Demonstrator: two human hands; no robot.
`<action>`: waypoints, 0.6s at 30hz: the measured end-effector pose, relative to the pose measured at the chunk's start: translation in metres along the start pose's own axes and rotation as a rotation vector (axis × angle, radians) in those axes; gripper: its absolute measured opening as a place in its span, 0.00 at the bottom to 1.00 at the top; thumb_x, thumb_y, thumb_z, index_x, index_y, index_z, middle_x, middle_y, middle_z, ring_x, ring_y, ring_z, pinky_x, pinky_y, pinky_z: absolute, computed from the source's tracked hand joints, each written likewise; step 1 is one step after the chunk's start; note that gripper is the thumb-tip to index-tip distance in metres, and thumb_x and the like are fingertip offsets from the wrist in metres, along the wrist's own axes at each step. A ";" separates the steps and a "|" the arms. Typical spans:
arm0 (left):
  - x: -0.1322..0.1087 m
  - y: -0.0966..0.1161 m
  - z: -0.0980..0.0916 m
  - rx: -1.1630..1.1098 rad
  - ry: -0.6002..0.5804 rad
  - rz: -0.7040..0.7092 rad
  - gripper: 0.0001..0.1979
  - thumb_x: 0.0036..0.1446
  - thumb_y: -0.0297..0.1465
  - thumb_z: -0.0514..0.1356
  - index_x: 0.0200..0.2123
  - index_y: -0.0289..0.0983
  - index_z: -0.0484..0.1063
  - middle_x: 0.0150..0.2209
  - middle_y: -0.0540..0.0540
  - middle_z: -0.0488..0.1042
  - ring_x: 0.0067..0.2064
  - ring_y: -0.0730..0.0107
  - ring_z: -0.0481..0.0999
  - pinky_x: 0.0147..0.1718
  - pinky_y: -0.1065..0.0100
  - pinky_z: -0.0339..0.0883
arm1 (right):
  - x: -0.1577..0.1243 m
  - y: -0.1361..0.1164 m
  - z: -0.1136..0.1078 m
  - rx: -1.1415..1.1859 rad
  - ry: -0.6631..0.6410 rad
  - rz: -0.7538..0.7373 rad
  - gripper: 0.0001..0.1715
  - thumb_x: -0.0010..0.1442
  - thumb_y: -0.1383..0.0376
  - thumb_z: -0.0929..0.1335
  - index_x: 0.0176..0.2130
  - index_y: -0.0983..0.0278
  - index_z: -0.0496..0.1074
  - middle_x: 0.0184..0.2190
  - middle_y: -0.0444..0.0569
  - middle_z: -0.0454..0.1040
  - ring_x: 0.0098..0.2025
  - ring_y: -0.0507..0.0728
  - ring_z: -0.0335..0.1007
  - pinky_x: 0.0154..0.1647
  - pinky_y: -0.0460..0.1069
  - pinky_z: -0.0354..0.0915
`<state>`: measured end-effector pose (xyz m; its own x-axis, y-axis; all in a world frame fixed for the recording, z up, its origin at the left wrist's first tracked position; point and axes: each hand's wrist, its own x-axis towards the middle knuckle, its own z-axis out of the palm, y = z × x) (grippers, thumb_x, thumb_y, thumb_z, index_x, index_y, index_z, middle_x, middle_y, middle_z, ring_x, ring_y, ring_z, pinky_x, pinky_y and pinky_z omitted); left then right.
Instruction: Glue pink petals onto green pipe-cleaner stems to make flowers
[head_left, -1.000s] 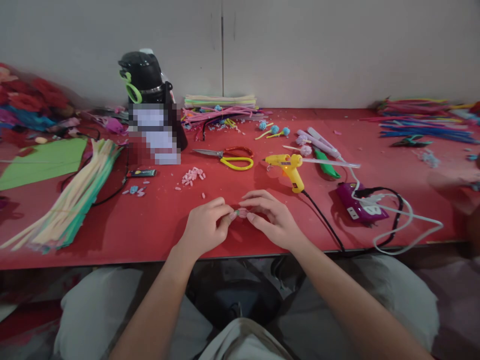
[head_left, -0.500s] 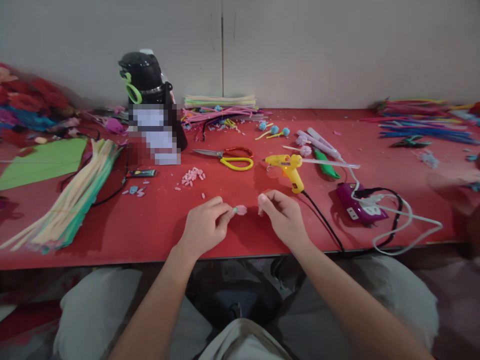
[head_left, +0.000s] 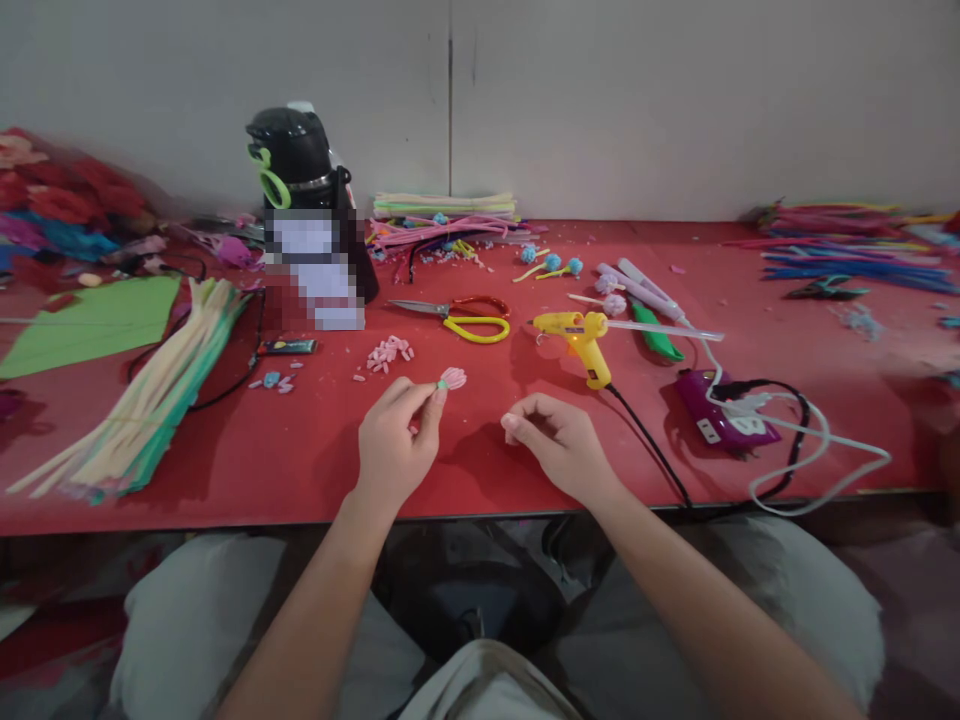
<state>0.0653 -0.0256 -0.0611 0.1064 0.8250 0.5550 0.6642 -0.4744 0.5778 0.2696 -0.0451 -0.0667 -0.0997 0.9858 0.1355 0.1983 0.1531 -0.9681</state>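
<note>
One left hand (head_left: 396, 435): thumb and forefinger pinched on a pink chenille bud (head_left: 454, 378), near centre | bud just shifted left and farther off, leaving its petals, I judge, clear to work | right hand (head_left: 561, 442): fingers curled, closure and contents unclear to me
</note>
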 end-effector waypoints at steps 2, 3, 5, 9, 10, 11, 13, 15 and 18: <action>0.000 0.001 0.000 -0.020 0.004 0.010 0.11 0.67 0.31 0.57 0.34 0.34 0.75 0.26 0.50 0.64 0.28 0.74 0.63 0.28 0.70 0.57 | -0.001 -0.002 0.000 -0.059 -0.026 -0.022 0.21 0.64 0.52 0.67 0.26 0.62 0.67 0.22 0.43 0.68 0.26 0.51 0.63 0.28 0.46 0.61; 0.000 0.001 -0.001 -0.029 0.002 0.015 0.11 0.67 0.31 0.57 0.33 0.34 0.75 0.26 0.50 0.64 0.27 0.74 0.62 0.28 0.70 0.56 | -0.002 -0.003 0.000 -0.090 -0.031 -0.035 0.23 0.66 0.52 0.66 0.25 0.62 0.64 0.20 0.42 0.65 0.24 0.50 0.61 0.26 0.46 0.58; 0.001 0.002 -0.002 -0.055 0.010 0.008 0.12 0.67 0.31 0.57 0.32 0.34 0.75 0.25 0.51 0.62 0.26 0.74 0.61 0.27 0.70 0.55 | -0.003 -0.003 0.000 -0.131 -0.025 -0.045 0.27 0.68 0.51 0.63 0.22 0.61 0.59 0.18 0.40 0.59 0.22 0.49 0.55 0.24 0.47 0.53; 0.005 -0.001 -0.007 -0.202 0.084 -0.164 0.13 0.67 0.35 0.57 0.33 0.35 0.76 0.24 0.51 0.64 0.27 0.74 0.62 0.27 0.69 0.56 | -0.004 0.000 -0.002 -0.078 -0.063 -0.012 0.27 0.61 0.52 0.70 0.20 0.61 0.59 0.17 0.39 0.58 0.21 0.49 0.53 0.23 0.46 0.52; 0.006 -0.003 -0.009 -0.259 0.110 -0.236 0.14 0.67 0.37 0.58 0.34 0.36 0.78 0.24 0.51 0.63 0.26 0.74 0.62 0.26 0.69 0.56 | -0.005 0.000 -0.002 -0.044 -0.092 -0.005 0.24 0.57 0.53 0.73 0.21 0.62 0.62 0.19 0.40 0.62 0.23 0.49 0.57 0.25 0.46 0.56; 0.007 -0.005 -0.011 -0.324 0.136 -0.308 0.14 0.67 0.38 0.58 0.35 0.36 0.79 0.23 0.51 0.62 0.25 0.74 0.61 0.24 0.70 0.54 | -0.005 0.001 -0.003 -0.013 -0.126 0.001 0.20 0.55 0.54 0.75 0.23 0.62 0.67 0.21 0.42 0.68 0.25 0.51 0.62 0.27 0.46 0.60; 0.010 -0.011 -0.015 -0.484 0.181 -0.407 0.14 0.65 0.41 0.60 0.36 0.38 0.80 0.21 0.53 0.55 0.23 0.75 0.56 0.21 0.70 0.49 | -0.006 0.001 -0.005 0.028 -0.193 0.015 0.13 0.55 0.56 0.75 0.29 0.62 0.74 0.28 0.46 0.76 0.31 0.53 0.70 0.34 0.47 0.65; 0.012 -0.016 -0.017 -0.678 0.186 -0.423 0.14 0.64 0.41 0.61 0.37 0.38 0.81 0.20 0.54 0.52 0.22 0.76 0.52 0.21 0.70 0.46 | -0.007 -0.001 -0.007 0.039 -0.251 0.036 0.12 0.59 0.56 0.72 0.33 0.62 0.76 0.30 0.48 0.78 0.33 0.54 0.73 0.37 0.48 0.68; 0.013 -0.018 -0.018 -0.920 0.116 -0.362 0.12 0.62 0.40 0.63 0.36 0.39 0.81 0.21 0.53 0.56 0.23 0.77 0.54 0.22 0.71 0.51 | -0.008 -0.005 -0.008 -0.003 -0.292 0.043 0.16 0.64 0.55 0.68 0.30 0.63 0.73 0.25 0.46 0.74 0.28 0.52 0.70 0.33 0.47 0.66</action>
<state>0.0413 -0.0119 -0.0539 -0.0950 0.9553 0.2799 -0.1953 -0.2936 0.9358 0.2773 -0.0535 -0.0614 -0.3676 0.9296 0.0278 0.2110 0.1125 -0.9710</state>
